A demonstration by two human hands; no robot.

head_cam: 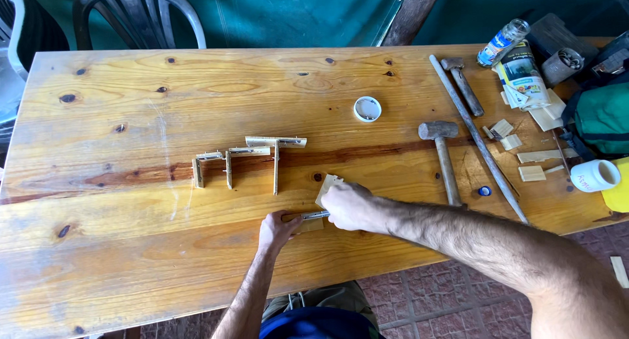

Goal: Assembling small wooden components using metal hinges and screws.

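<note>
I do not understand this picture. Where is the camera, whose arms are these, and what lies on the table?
The one camera sits on the person's head and looks down, so both bare arms are that person's own. The left hand and right hand together hold a thin metal strip against small wood pieces on the wooden table. Three finished L- and T-shaped pieces lie further up. To the right lie two hammers, a long rod, a white ring, wood scraps and a white cup.

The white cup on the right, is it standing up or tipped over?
Tipped over. The white cup lies on its side on the table, its open mouth facing right.
</note>
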